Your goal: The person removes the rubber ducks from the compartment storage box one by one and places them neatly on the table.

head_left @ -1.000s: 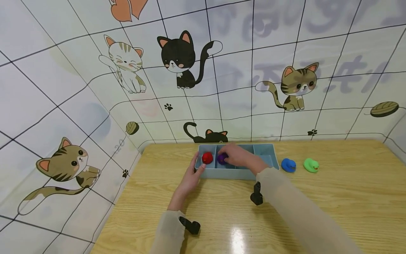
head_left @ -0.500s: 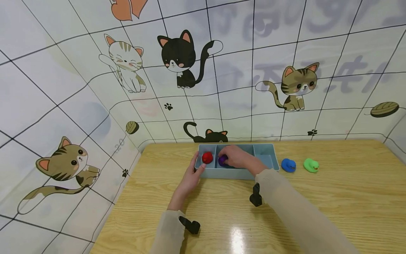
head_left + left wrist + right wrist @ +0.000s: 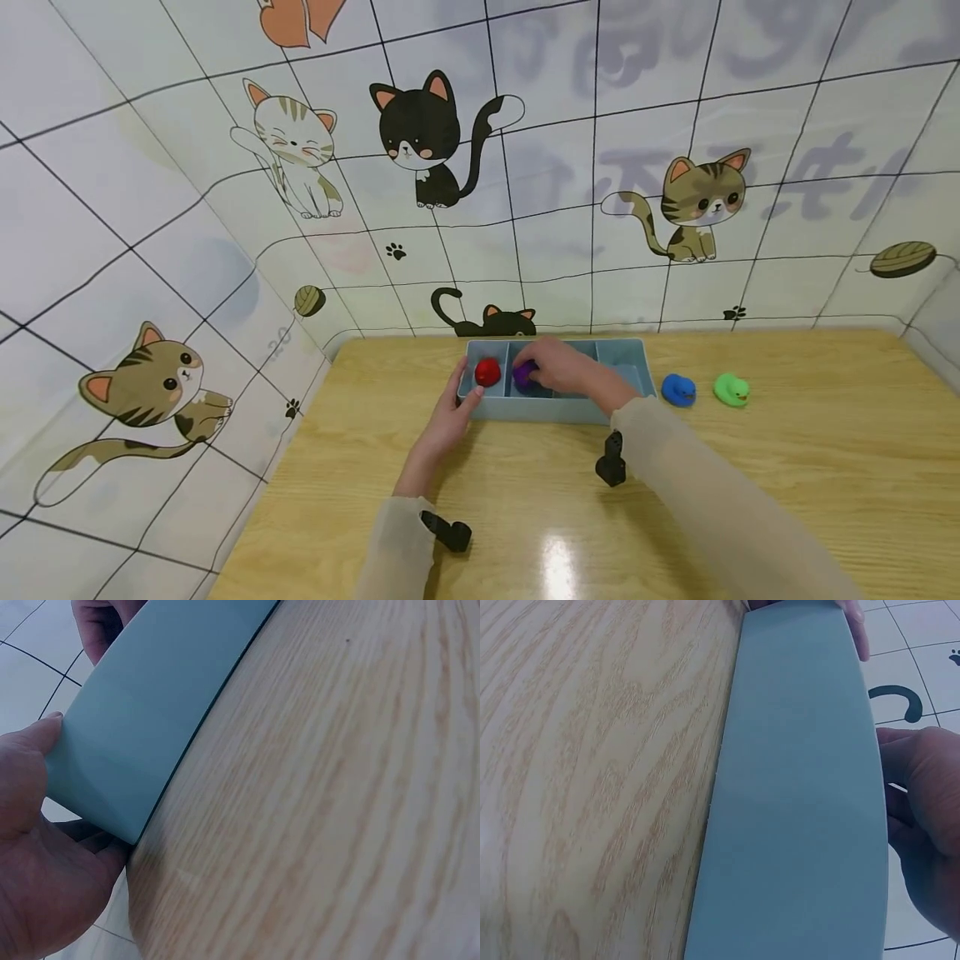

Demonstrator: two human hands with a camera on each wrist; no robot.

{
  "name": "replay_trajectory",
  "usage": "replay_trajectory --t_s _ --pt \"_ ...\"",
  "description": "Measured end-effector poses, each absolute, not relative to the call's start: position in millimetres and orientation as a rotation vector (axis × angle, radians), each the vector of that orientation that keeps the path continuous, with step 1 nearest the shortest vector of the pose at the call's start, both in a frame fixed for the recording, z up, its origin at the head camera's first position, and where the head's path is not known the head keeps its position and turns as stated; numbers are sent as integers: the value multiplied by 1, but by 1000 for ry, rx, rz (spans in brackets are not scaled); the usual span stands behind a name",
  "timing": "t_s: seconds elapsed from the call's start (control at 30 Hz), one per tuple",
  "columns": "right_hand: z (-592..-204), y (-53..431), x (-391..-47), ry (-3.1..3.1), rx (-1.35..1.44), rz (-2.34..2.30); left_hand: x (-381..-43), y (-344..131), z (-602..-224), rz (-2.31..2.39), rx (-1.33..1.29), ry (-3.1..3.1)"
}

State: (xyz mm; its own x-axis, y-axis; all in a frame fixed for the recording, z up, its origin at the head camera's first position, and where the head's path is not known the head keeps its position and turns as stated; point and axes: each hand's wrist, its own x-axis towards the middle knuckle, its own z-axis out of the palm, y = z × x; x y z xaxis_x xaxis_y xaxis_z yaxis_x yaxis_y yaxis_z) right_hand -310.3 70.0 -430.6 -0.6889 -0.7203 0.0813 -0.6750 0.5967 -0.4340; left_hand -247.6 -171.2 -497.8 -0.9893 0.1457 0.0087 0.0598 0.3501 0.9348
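A light blue divided box (image 3: 540,409) stands near the back of the table, longest side facing me. My left hand (image 3: 448,414) grips its left end, the thumb at the front rim and the fingers along the side. In the left wrist view, that thumb (image 3: 46,733) presses near the box's upper edge. A red rounded toy (image 3: 487,372) sits in the leftmost compartment. My right hand (image 3: 561,367) reaches over the front wall and pinches a purple rounded toy (image 3: 522,374) in the compartment beside it. In the right wrist view, the front wall hides the toy.
A blue toy duck (image 3: 678,390) and a green toy duck (image 3: 731,390) stand on the table right of the box. Behind the wooden table (image 3: 525,492) rises a wall (image 3: 555,275) printed with cats and grid lines.
My right fingers have shifted slightly at the purple toy, which shows a little more now. The left hand and the box keep their places; the head view has moved slightly.
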Motion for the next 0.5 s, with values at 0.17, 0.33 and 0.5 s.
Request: replay_trajectory --t_s 0.17,0.33,0.5 --pt "-427 73 -307 2707 -1168 -711 -246 -172 -498 1748 174 2508" --pt "-417 77 -304 2682 -1157 -787 -246 -171 -498 1752 170 2499" --pt "-408 81 -301 2675 -1158 -812 -244 -171 -497 1755 164 2497"
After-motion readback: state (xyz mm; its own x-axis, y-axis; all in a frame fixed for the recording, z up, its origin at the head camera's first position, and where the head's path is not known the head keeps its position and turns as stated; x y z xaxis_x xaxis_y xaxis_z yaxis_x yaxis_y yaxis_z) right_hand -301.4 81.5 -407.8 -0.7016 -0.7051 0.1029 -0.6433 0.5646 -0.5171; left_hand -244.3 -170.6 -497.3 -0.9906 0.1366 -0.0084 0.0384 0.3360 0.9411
